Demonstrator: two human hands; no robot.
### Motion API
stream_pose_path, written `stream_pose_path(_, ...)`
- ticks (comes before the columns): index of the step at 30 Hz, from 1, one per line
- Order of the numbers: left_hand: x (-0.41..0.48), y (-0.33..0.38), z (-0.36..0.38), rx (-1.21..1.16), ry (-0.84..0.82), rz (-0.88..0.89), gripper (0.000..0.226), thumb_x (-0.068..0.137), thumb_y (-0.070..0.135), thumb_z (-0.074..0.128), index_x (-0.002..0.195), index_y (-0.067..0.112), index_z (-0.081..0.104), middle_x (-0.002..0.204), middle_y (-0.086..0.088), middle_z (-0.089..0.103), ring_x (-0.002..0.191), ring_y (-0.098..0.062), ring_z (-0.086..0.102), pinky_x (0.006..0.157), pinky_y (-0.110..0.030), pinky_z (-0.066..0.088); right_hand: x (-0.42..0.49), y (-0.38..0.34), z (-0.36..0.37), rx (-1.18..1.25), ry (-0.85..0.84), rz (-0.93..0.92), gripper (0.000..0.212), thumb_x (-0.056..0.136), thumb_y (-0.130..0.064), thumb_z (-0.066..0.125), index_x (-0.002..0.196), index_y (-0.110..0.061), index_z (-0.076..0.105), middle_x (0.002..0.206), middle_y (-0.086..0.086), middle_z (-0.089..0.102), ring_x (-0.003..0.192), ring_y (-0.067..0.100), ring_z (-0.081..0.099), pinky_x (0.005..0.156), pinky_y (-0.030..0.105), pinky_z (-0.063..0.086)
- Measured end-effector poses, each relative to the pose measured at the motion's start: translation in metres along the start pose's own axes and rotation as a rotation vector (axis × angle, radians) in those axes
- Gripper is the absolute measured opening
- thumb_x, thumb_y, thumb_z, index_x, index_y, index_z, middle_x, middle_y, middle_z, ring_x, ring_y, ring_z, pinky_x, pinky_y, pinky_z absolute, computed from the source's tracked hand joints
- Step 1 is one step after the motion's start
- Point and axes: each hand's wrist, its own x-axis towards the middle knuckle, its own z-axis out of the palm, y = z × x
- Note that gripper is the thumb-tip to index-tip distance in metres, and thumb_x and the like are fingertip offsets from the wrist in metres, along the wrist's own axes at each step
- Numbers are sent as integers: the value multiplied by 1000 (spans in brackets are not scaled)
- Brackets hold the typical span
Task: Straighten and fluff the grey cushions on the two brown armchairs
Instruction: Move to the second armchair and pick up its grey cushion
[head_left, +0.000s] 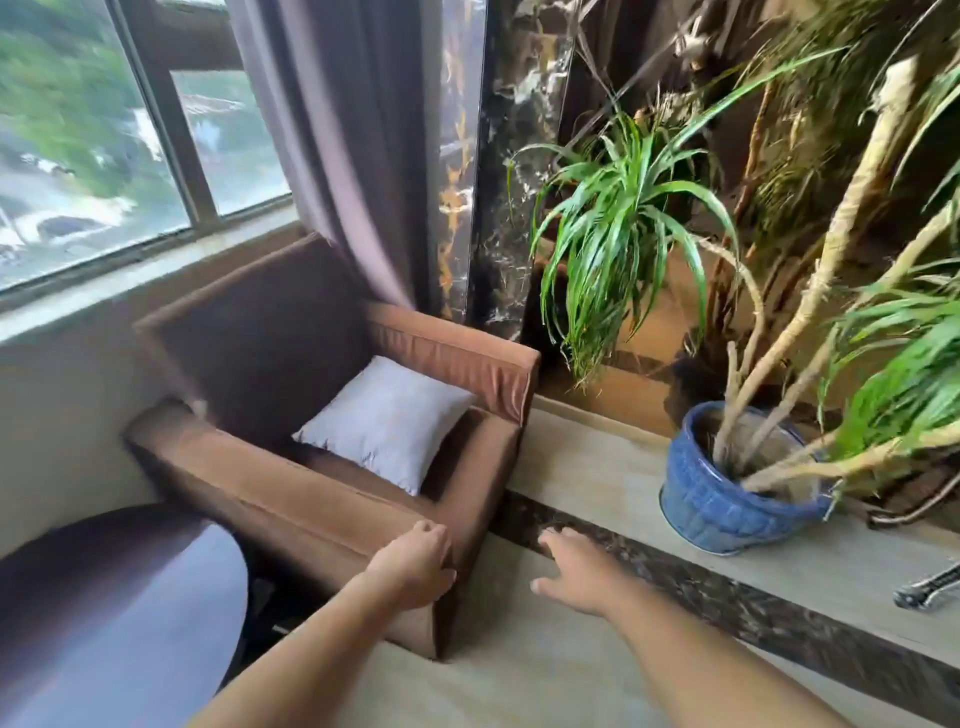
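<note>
A brown armchair (291, 493) stands under the window, its back to the sill. One pale grey cushion (387, 421) lies on the seat, tilted like a diamond and leaning toward the far armrest. My left hand (415, 566) rests on the front end of the near armrest, fingers curled over its top edge and thumb against the front face. My right hand (576, 569) hovers over the floor just right of the chair, fingers spread and holding nothing. Only this one armchair is in view.
A dark round table (109, 618) sits at the lower left beside the chair. A blue ceramic pot (722, 504) with a tall leafy plant stands on the floor at right. A grey curtain (343, 156) and a marble pillar (498, 171) rise behind the chair.
</note>
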Motion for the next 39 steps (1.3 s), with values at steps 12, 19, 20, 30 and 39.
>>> stream_pose_path(12,215,8,-63,12,-76,-179,29,81,39,52,99,17,48,100,-3,52,103,-31,60,88,-43,51,222,63,-107,47,-108,-43,65,83,-51,64,135,-18,45,136,8,52,121,29,56,94,37,47)
stream_pose_path(19,298,35,-96,-91,13,-413,34,84,41,55,107,17,50,105,-1,50,109,-27,57,83,-36,48,363,81,-176,7,-214,-232,76,80,-55,67,142,-18,41,142,9,50,125,26,55,102,40,47)
stream_pose_path(20,305,36,-100,-112,26,-444,35,83,42,54,107,17,50,103,1,49,109,-27,58,83,-37,49,380,79,-183,-8,-223,-256,77,80,-56,66,142,-19,41,142,8,50,125,26,55,102,41,47)
stream_pose_path(30,358,-13,-128,-324,85,-708,63,71,46,44,127,18,50,124,-6,56,115,-30,58,93,-43,51,503,15,-221,-488,-368,-581,84,91,-52,56,157,-16,19,161,12,26,144,32,35,113,43,35)
stream_pose_path(39,404,-56,-131,-494,90,-868,66,79,52,51,136,18,47,132,-6,52,121,-29,54,96,-40,48,617,-40,-225,-337,-468,-533,79,82,-57,64,143,-14,38,147,12,47,133,27,49,105,39,44)
